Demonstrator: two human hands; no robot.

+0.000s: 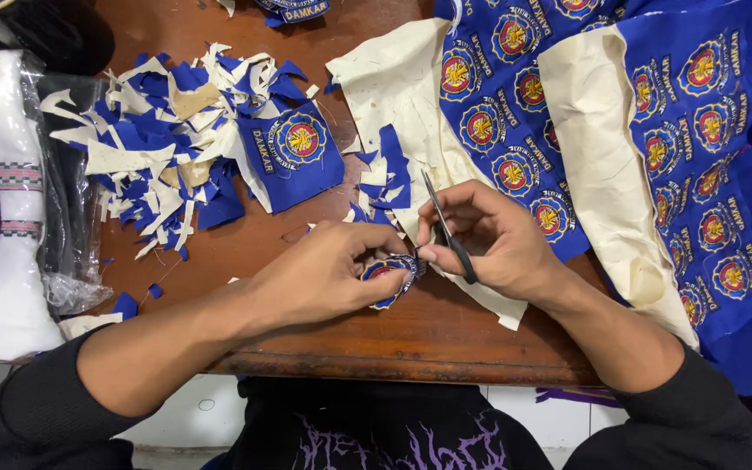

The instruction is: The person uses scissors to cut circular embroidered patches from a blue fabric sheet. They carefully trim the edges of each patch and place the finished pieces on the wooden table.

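Your left hand (328, 274) covers most of the round embroidered patch (386, 271), so only its right edge shows past your fingertips, low in the middle of the frame. Your right hand (489, 239) hides the handles of the scissors (446, 228); you see just the thin blades, and whether they are parted is hard to make out. Both grips are closed: the left pinches the patch, the right is wrapped on the scissors, with the patch lying just left of the blades and touching your right thumb tip. One pair of scissors, one patch in hand, one cut square patch (293, 152) beside the scrap heap (158, 139) at upper left. The blue sheet of uncut patches (707, 130) at upper right runs off the frame, too many to count. The desk (411, 335) carries it all.
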